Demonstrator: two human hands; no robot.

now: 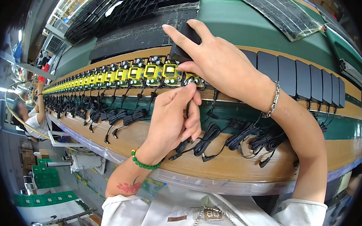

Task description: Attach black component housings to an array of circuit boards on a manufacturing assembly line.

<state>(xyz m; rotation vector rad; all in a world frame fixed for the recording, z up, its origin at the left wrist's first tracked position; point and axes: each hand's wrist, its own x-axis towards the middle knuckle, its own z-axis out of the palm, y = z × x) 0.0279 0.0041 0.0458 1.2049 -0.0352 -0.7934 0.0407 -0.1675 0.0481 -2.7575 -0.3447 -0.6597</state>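
Observation:
My right hand (pixel 223 62) reaches over the row from the right, its fingers round a black plastic adapter cover (pixel 182 46) that is tilted up above the circuit boards. Right beside it, my left hand (pixel 175 117) is closed, thumb and forefinger pinched at the front edge of a circuit board (pixel 193 79). A dark bit of cable shows between its fingers; the rest of that grip is hidden. Just left stands another board with a yellow transformer (pixel 170 71), one of a long line running to the far left.
Several black closed adapters (pixel 286 74) stand in a row at right. Bundled black cables (pixel 206 138) with plugs hang over the wooden ledge (pixel 183 165). Behind lie a green belt (pixel 221 18) and black trays (pixel 144 13). Another person (pixel 36 119) works at the far left.

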